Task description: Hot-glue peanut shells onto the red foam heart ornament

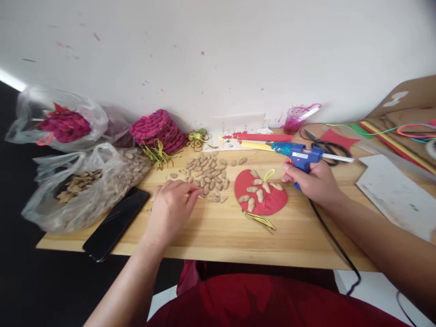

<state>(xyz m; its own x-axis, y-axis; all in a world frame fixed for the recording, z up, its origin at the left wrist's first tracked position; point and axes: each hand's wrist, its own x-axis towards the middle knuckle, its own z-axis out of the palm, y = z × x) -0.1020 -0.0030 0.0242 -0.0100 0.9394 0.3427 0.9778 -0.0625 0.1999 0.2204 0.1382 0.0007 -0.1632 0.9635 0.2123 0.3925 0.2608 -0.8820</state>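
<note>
Right of centre frame, the right hand (319, 182) grasps a blue glue gun (299, 154) beside a red disc (270, 203) dotted with peanuts (252, 189), while left of centre the left hand (172, 203) bends by the loose peanut pile (211, 173), whether pinching one I cannot tell.

Glue gun (301, 157) blu, disc (271, 200) red, peanuts (208, 172) lt brn.

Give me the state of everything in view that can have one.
Hot glue gun, held in the right hand, glue stick loaded
Smartphone, lying flat, screen dark
Red disc, partly covered with peanuts
Loose peanuts, spread out, unshelled
Purple discs, stacked
Scissors, partly hidden, open or shut unclear
</note>
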